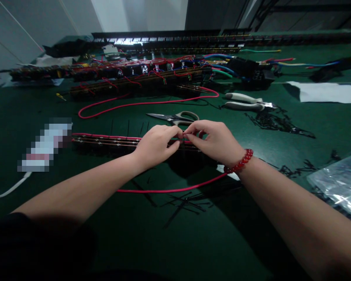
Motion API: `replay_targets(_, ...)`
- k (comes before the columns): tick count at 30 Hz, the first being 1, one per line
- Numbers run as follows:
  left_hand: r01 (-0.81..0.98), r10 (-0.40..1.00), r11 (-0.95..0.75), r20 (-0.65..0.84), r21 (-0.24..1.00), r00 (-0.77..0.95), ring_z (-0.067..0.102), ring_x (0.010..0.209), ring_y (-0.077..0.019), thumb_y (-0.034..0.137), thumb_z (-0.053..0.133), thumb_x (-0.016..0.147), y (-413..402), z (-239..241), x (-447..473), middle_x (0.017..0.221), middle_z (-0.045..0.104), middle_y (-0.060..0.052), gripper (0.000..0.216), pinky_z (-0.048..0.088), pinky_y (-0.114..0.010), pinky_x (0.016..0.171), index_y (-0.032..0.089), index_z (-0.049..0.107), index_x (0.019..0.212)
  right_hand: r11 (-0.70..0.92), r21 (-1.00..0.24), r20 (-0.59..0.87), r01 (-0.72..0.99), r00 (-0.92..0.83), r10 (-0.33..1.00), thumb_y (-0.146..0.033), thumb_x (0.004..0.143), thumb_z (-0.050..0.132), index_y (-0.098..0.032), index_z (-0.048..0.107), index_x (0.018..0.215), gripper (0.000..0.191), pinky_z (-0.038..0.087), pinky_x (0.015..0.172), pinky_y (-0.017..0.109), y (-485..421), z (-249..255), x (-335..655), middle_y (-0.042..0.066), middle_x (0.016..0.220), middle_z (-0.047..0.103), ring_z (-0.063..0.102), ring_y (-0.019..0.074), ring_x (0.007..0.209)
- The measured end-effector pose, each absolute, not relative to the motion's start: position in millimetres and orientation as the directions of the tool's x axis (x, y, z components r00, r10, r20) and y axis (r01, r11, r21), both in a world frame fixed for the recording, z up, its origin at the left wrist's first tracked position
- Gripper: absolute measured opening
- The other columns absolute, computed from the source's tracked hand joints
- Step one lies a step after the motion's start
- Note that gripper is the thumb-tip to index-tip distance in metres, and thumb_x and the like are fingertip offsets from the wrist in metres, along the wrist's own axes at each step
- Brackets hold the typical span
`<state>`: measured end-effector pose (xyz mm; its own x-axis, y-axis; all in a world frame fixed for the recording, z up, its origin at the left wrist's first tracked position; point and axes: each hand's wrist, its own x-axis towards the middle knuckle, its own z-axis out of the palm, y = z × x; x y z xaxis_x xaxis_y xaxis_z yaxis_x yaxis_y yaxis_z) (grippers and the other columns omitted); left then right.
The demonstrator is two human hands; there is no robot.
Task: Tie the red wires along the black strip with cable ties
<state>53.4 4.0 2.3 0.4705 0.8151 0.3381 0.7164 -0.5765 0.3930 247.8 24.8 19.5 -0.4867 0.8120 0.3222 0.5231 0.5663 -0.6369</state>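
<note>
My left hand [158, 145] and my right hand [213, 139] meet over a long dark assembly [105, 142] with metal rods and a red wire along its top. The fingers of both are closed in a pinch around a thin black cable tie [183, 136], mostly hidden by the fingertips. More thin black tie tails [128, 128] stand up along the assembly's left part. A red cable [163, 191] loops below it, passing under my right wrist. Just behind my hands lie scissors [172, 117] with their blades pointing left.
Grey-handled pliers [244, 102] lie behind my right hand, beside black scraps [280, 123]. Loose black ties [187, 200] are scattered in front. Further wired assemblies [140, 72] fill the back. A blurred-out phone-like object [46, 146] with a white cord is left; clear plastic [342, 181] is right.
</note>
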Motion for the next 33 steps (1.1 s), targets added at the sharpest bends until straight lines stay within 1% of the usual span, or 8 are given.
replay_targets(5, 0.706, 0.833, -0.552, 0.319, 0.443, 0.451, 0.065, 0.086, -0.019, 0.022, 0.058, 0.087, 5.0, 3.7, 54.7, 0.093, 0.072, -0.002, 0.01, 0.046, -0.033, 0.081, 0.019, 0.063, 0.095, 0.414, -0.799, 0.194, 0.436, -0.465, 0.864, -0.024, 0.081, 0.065, -0.018, 0.07, 0.081, 0.008, 0.049, 0.065, 0.027, 29.7, 14.4, 250.1, 0.003, 0.076, 0.071, 0.064, 0.0155, 0.07)
replay_targets(8, 0.713, 0.84, -0.542, 0.319, 0.446, 0.439, 0.066, 0.086, -0.0195, 0.022, 0.059, 0.087, 4.5, 4.0, 55.2, 0.095, 0.073, -0.002, 0.011, 0.047, -0.033, 0.08, 0.02, 0.063, 0.098, 0.353, -0.852, 0.153, 0.387, -0.46, 0.875, -0.027, 0.08, 0.066, -0.018, 0.069, 0.081, 0.009, 0.05, 0.065, 0.028, 32.6, 12.9, 251.4, 0.002, 0.077, 0.072, 0.065, 0.0161, 0.071)
replay_targets(13, 0.722, 0.833, -0.552, 0.31, 0.417, 0.457, 0.066, 0.085, -0.0204, 0.025, 0.056, 0.09, 4.1, 2.2, 55.4, 0.092, 0.073, -0.003, 0.011, 0.047, -0.035, 0.079, 0.02, 0.064, 0.096, 0.358, -0.829, 0.131, 0.429, -0.473, 0.871, -0.024, 0.083, 0.062, -0.018, 0.07, 0.081, 0.01, 0.048, 0.067, 0.029, 32.5, 12.8, 251.8, 0.002, 0.078, 0.071, 0.064, 0.016, 0.073)
replay_targets(17, 0.726, 0.826, -0.564, 0.297, 0.395, 0.48, 0.064, 0.082, -0.0208, 0.026, 0.053, 0.092, 5.4, 1.0, 55.2, 0.085, 0.071, -0.003, 0.013, 0.046, -0.035, 0.077, 0.021, 0.064, 0.092, 0.359, -0.812, 0.115, 0.46, -0.477, 0.871, -0.023, 0.082, 0.063, -0.018, 0.07, 0.078, 0.009, 0.047, 0.067, 0.028, 30.9, 13.1, 251.6, 0.001, 0.077, 0.071, 0.064, 0.0153, 0.073)
replay_targets(22, 0.718, 0.829, -0.56, 0.285, 0.414, 0.482, 0.064, 0.084, -0.021, 0.027, 0.05, 0.093, 6.8, 0.9, 54.7, 0.089, 0.071, -0.003, 0.016, 0.046, -0.036, 0.079, 0.022, 0.065, 0.094, 0.34, -0.839, 0.13, 0.425, -0.45, 0.884, -0.026, 0.08, 0.066, -0.019, 0.07, 0.075, 0.009, 0.047, 0.065, 0.027, 32.0, 12.8, 252.2, 0.001, 0.075, 0.071, 0.063, 0.0143, 0.07)
replay_targets(26, 0.712, 0.825, -0.566, 0.281, 0.416, 0.491, 0.063, 0.083, -0.0208, 0.026, 0.049, 0.093, 7.0, 0.4, 54.4, 0.086, 0.071, -0.002, 0.017, 0.045, -0.036, 0.079, 0.022, 0.065, 0.094, 0.321, -0.865, 0.133, 0.386, -0.441, 0.888, -0.027, 0.078, 0.067, -0.018, 0.071, 0.073, 0.011, 0.047, 0.063, 0.027, 33.0, 11.4, 252.9, 0.001, 0.073, 0.071, 0.062, 0.014, 0.067)
replay_targets(33, 0.708, 0.83, -0.558, 0.295, 0.433, 0.474, 0.064, 0.082, -0.0198, 0.027, 0.05, 0.093, 5.7, 1.6, 54.2, 0.086, 0.071, -0.002, 0.017, 0.046, -0.035, 0.079, 0.021, 0.066, 0.093, 0.365, -0.817, 0.157, 0.447, -0.437, 0.886, -0.029, 0.079, 0.065, -0.018, 0.071, 0.073, 0.014, 0.045, 0.063, 0.027, 31.4, 13.4, 252.5, 0.001, 0.073, 0.07, 0.061, 0.0144, 0.068)
